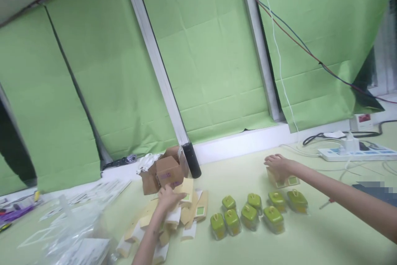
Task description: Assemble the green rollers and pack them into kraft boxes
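My left hand lies over a pile of flat yellow cartons, with its thumb stretched out to the right and apart from the fingers. Whether it grips a carton is hidden beneath the palm. My right hand is closed over the top of a small yellow box, which rests on the table. Beside that box is another yellow box with a green-bordered window. Several small green-lidded containers, with loop handles and clear wrapping, stand in loose rows between my hands.
Brown cardboard boxes and a black cylinder stand behind the pile. Clear plastic bags lie at the left. A white power strip with cables sits at the back right, and a screwdriver lies under my right forearm.
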